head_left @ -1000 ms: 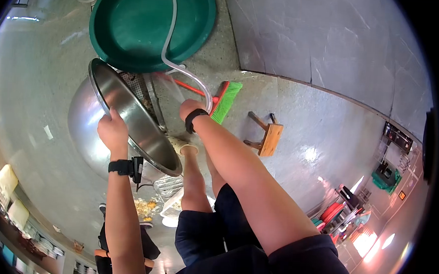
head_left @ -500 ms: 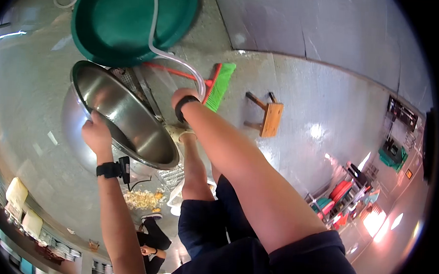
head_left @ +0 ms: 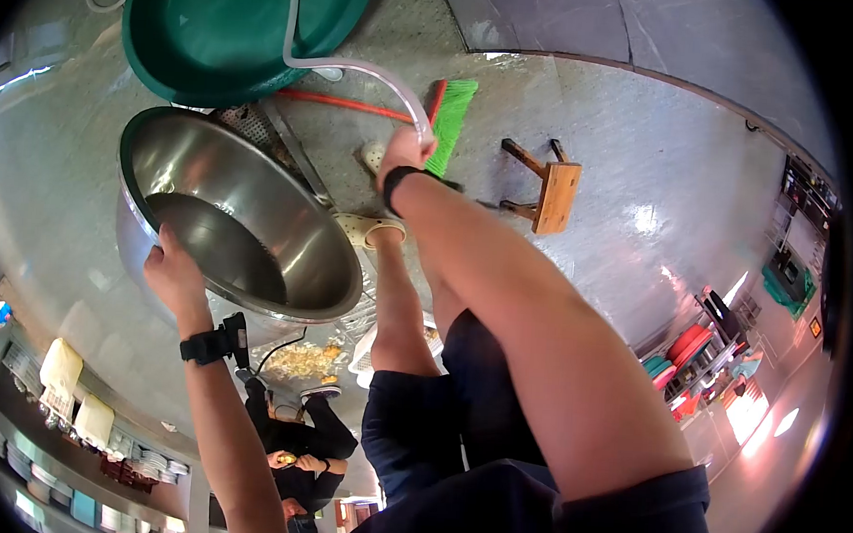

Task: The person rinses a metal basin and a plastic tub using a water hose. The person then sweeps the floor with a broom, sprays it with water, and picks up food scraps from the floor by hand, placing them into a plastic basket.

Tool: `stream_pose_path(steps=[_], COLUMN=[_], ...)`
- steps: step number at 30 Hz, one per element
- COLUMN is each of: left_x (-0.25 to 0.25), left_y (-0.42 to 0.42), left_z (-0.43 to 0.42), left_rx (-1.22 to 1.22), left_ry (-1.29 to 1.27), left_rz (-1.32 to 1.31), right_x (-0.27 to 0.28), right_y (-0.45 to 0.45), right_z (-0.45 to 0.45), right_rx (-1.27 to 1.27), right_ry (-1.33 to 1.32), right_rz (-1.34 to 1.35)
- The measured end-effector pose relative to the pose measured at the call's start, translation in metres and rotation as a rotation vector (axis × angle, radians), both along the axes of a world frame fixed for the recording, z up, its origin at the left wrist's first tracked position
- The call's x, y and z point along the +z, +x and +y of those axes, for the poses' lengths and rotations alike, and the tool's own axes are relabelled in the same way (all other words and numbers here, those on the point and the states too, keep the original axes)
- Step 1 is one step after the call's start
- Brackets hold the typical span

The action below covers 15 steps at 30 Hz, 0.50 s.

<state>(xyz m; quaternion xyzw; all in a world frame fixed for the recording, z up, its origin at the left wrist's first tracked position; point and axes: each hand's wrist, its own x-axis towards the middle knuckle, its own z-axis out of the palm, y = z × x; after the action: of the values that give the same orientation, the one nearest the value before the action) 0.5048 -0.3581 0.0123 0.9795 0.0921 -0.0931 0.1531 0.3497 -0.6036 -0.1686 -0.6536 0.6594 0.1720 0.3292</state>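
Observation:
My left hand point(head_left: 175, 275) grips the near rim of a large, tilted steel bowl point(head_left: 320, 275), with its fingers over the edge. The bowl's opening faces up and toward me, and its inside is bare metal with a darker round bottom. My right hand point(head_left: 408, 152) is closed round the end of a clear hose point(head_left: 369, 68), right of the bowl. From there the hose runs back over a big green tub point(head_left: 207, 33). Just beyond my right hand is a broom with green bristles point(head_left: 453, 123).
A small wooden stool point(head_left: 557, 198) lies tipped on the right. Beneath the bowl's far side is a metal grate point(head_left: 246, 124). Yellowish scraps point(head_left: 301, 361) lie on the floor near a co-worker point(head_left: 312, 429) in dark clothes. Shelves with dishes point(head_left: 89, 451) stand at lower left.
The steel bowl has tipped so that more of its inside faces me, with my left hand still on its rim. My right hand has moved up and right with the hose. The view has shifted.

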Motion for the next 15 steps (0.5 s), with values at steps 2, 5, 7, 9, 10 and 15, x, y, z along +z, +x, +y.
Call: stream_pose_path(steps=[2,5,7,9,10,15], left_x=[-0.001,-0.002,-0.001,0.002,0.002,0.000], left_y=[0.001,0.003,0.004,0.005,0.005,0.004], left_z=[-0.001,-0.006,-0.011,-0.015,-0.017,-0.013], left_rx=[0.005,-0.005,-0.008,0.011,0.020,0.001], left_ry=[0.003,0.007,0.018,0.015,0.013,0.029], left_rz=[0.006,-0.002,-0.012,0.003,0.009,0.010], right_x=[-0.023,-0.034,-0.031,-0.028,-0.028,-0.043], right_y=[-0.025,-0.047,-0.056,-0.073,-0.081,-0.090], right_z=[-0.011,-0.034,-0.046,-0.057,-0.062,-0.070], right_rx=[-0.544,-0.880,-1.076,-1.475,-1.673,-1.881], right_ry=[-0.092,-0.021,0.131,0.377,0.510,0.678], right_rz=[-0.426,-0.759,-0.953,-1.228,-1.360,-1.426])
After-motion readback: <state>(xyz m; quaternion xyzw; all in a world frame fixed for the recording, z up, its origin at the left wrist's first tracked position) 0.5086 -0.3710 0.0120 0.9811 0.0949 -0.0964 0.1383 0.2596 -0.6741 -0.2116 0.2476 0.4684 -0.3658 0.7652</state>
